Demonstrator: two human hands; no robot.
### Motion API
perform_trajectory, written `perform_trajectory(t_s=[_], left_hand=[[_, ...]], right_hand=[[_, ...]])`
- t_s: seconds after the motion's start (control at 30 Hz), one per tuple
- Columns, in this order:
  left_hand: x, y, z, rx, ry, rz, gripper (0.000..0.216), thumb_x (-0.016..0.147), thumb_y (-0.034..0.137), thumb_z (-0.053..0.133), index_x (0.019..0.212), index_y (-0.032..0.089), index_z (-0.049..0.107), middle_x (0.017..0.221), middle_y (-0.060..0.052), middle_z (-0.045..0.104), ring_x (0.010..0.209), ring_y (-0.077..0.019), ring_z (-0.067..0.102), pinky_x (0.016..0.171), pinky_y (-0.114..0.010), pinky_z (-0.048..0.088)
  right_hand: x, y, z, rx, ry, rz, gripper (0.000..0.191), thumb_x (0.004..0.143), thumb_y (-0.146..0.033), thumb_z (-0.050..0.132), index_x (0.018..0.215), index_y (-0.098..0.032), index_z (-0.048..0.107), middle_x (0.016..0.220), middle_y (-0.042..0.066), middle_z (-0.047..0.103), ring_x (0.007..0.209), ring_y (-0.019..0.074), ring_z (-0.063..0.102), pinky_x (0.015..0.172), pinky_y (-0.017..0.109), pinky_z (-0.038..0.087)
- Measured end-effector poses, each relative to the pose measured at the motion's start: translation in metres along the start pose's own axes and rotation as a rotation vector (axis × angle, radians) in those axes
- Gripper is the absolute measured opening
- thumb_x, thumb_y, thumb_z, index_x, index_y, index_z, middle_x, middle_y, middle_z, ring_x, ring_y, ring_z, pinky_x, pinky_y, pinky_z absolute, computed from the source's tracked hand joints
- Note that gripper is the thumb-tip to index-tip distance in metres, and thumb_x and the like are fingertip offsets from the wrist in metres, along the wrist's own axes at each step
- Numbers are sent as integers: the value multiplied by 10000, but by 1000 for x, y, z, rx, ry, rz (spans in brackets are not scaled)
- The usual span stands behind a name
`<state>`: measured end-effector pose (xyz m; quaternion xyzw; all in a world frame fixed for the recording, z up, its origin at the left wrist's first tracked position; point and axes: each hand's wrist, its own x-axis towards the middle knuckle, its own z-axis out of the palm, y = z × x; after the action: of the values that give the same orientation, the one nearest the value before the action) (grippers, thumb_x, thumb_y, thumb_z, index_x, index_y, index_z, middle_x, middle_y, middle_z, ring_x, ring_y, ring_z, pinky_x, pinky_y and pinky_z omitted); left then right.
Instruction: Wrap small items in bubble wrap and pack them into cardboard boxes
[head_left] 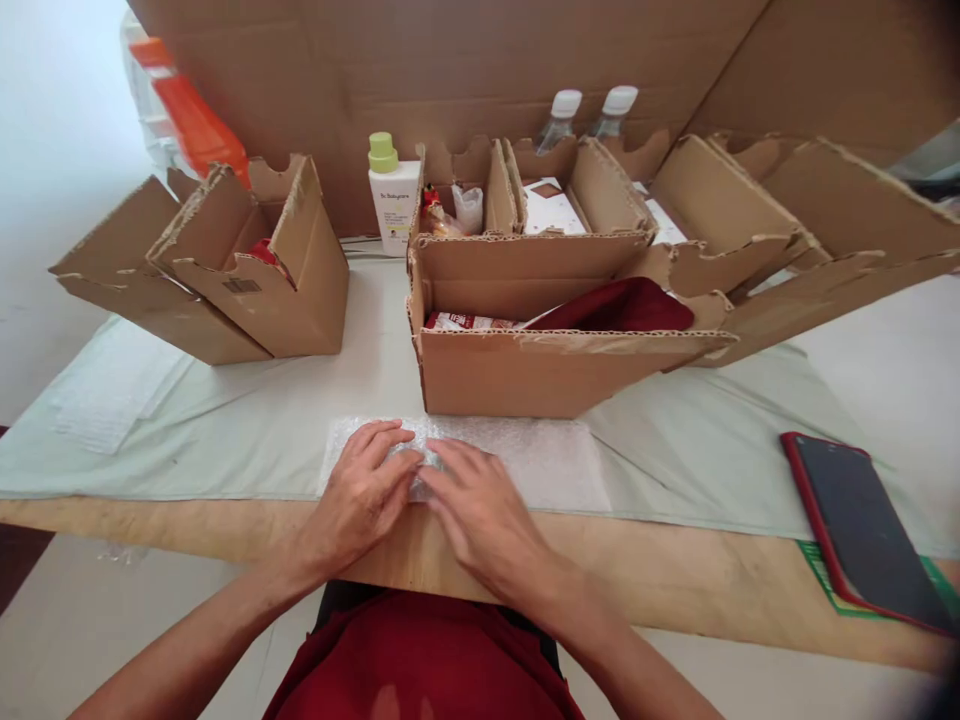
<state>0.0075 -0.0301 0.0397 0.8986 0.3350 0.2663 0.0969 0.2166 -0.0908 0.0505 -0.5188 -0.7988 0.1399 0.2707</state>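
Observation:
A sheet of clear bubble wrap (540, 460) lies flat on the pale green cloth near the table's front edge. My left hand (364, 495) and my right hand (480, 510) both rest on its left part, fingers stretched forward and pressing down on a small raised lump of wrap (420, 455) between the fingertips. What is inside the lump is hidden. Just behind the wrap stands an open cardboard box (525, 375) holding a dark red item (622, 305) and a printed packet (469, 322).
Another open cardboard box (247, 290) stands at the left, an orange bottle (191, 115) behind it. A white bottle with a green cap (391, 195) and more box compartments sit at the back. A red-cased phone (862, 525) lies at the right front. More bubble wrap (112, 385) lies far left.

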Motion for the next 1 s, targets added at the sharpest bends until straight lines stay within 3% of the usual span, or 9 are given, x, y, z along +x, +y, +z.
perform_trajectory(t_s=[0.07,0.13,0.27,0.37,0.5,0.6,0.73,0.9,1.0], left_hand=[[-3,-8,9,-28,-37,-44,253,951,82,538,1134,204,663,1206,-108,689,1181,-277,629,1003,-487,543],[-9,-18,13,-68,-54,-74,236,959,108,546,1139,206,663,1222,-107,695,1192,-275,634,1005,-481,545],[-18,-27,14,-100,-60,-53,261,960,89,537,1173,200,639,1283,-115,678,1307,-285,572,1078,-491,501],[-17,-23,14,-119,-68,-55,252,959,85,545,1160,205,638,1266,-107,679,1298,-275,574,1078,-479,501],[-19,-22,8,-40,47,-79,239,950,104,580,1151,217,642,1292,-117,654,1311,-294,572,1090,-501,487],[-30,-28,-3,174,194,-217,229,931,183,631,1157,212,652,1306,-152,644,1308,-370,563,1097,-608,440],[-51,-34,-7,324,137,-412,257,928,362,632,1098,173,664,1328,-219,619,1333,-474,508,1039,-702,431],[-56,-25,-6,216,142,-420,64,894,211,561,852,203,609,1299,-173,667,1319,-398,552,1043,-605,472],[-40,-30,-28,142,157,-507,83,875,201,545,902,218,622,1029,-77,748,993,-276,709,846,-413,569]], right_hand=[[13,0,13,-39,-112,-43,341,943,-103,544,1248,-189,670,1421,146,627,1329,311,565,1035,501,510],[3,14,14,-52,-125,-10,338,962,-144,557,1279,-187,666,1433,154,620,1347,323,553,1045,525,495],[-61,63,-14,-160,38,172,323,1024,-285,492,1274,-205,680,1410,135,644,1325,327,575,1008,518,499],[-102,93,-46,-302,180,363,347,1035,-391,453,1154,-197,716,1286,138,709,1193,333,653,975,522,504],[-104,106,-68,-402,272,503,401,1013,-460,441,1067,-184,727,1170,150,742,1088,343,671,949,535,504],[-79,111,-60,-415,233,517,442,1003,-474,438,1157,-162,711,1260,174,706,1178,373,618,967,554,485],[-56,111,-38,-433,193,500,437,986,-468,456,1161,-149,698,1320,200,673,1187,405,612,920,572,485],[-71,85,-39,-223,305,458,307,982,-466,490,909,-235,678,1068,108,768,1005,322,700,897,486,498],[-89,48,-39,11,358,610,258,921,-509,625,1025,-283,694,989,58,762,888,269,713,825,392,537]])
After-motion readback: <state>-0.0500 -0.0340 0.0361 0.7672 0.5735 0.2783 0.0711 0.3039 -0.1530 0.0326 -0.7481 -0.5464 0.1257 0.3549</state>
